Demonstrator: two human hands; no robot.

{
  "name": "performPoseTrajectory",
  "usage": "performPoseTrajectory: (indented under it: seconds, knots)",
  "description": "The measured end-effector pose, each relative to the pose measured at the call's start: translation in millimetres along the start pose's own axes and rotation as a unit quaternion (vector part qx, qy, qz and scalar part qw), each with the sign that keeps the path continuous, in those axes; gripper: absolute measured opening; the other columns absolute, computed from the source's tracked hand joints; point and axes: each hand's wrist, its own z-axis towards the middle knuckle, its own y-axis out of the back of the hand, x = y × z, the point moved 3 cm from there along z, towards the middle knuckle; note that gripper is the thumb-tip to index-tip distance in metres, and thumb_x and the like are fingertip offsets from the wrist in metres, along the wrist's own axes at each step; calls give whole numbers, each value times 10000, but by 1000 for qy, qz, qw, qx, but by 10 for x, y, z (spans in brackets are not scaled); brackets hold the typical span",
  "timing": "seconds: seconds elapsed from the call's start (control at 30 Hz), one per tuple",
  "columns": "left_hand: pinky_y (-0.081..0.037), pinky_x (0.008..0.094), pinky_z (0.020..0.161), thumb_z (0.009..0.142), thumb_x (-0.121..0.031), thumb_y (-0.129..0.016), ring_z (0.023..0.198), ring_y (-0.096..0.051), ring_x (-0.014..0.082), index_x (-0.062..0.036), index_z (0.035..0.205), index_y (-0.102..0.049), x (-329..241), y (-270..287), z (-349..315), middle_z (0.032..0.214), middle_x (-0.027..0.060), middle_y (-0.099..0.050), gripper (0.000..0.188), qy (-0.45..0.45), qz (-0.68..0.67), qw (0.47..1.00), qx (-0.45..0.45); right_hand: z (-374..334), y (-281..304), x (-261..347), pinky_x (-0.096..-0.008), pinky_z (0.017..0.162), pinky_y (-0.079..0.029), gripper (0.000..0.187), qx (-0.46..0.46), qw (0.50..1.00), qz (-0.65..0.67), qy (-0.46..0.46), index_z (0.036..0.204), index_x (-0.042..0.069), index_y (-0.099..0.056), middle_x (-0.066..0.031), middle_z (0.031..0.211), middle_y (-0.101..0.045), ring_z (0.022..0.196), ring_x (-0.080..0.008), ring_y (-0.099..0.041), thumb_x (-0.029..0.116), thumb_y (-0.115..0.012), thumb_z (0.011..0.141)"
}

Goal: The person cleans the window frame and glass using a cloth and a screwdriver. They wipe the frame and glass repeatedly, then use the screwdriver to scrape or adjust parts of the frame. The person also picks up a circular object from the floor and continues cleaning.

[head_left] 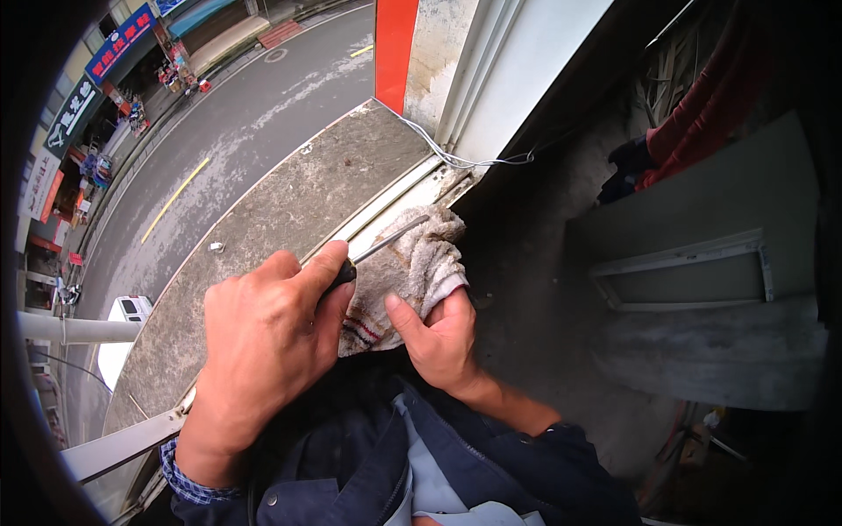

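My left hand [267, 337] is closed round the dark handle of a screwdriver [392, 238], whose thin metal shaft slants up and to the right. Against that shaft lies a crumpled, dirty white rag [408, 279] with dark and red stripes near its lower edge. My right hand [443, 340] grips this rag from below and the right, its thumb pressed on top and the other fingers partly hidden under the cloth. The screwdriver's tip rests at or just over the rag's upper folds. Both hands are close together, just above the window track [377, 219].
Beyond the track a concrete ledge [289, 197] drops off to a street [237, 105] far below. Loose wire [452, 158] hangs by the white frame [517, 79]. At the right are a grey panel [702, 210] with a framed opening and red cloth [693, 123]. A metal bar [123, 447] crosses at lower left.
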Motion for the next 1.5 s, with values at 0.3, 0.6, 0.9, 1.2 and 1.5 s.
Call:
performPoseTrajectory:
  seconds: [0.3,0.6,0.9,1.2,1.5]
  knots:
    - [-494,460,573,838,-153,-804,634,-651,357,-125,1211,-764,70,4,182,745,104,-636,377,-15,16,997,77,60,78,16,-390,947,-563,436,34,999,-40,2,1304,-65,-621,-196,1206,-723,1094,-277,-714,130,-779,949]
    - [-496,478,570,841,-173,-791,665,-665,362,-117,1048,-709,-5,-31,405,719,97,-613,230,-28,48,990,129,139,96,147,-402,989,-543,480,59,995,-86,-1,1327,-71,-602,-208,1237,-704,1128,-294,-694,132,-786,933]
    - [-533,469,560,843,-172,-766,634,-686,359,-86,1102,-691,-41,-136,436,771,121,-650,283,-49,50,991,115,224,104,139,-382,959,-559,453,17,995,-91,31,1300,-66,-631,-177,1206,-732,1087,-250,-711,106,-800,917]
    - [-568,463,561,875,-177,-722,651,-724,354,-15,1157,-686,-88,-338,404,826,168,-679,327,-73,35,995,66,377,125,252,-357,986,-538,439,1,997,-70,17,1321,-68,-626,-153,1225,-719,1115,-213,-679,74,-756,926]
    - [-567,482,556,937,-201,-697,636,-710,377,-28,1183,-677,28,-380,346,808,175,-676,301,-94,4,993,66,249,18,288,-372,979,-542,459,-33,983,-174,43,1335,-72,-619,-172,1227,-722,1121,-230,-686,117,-749,937]
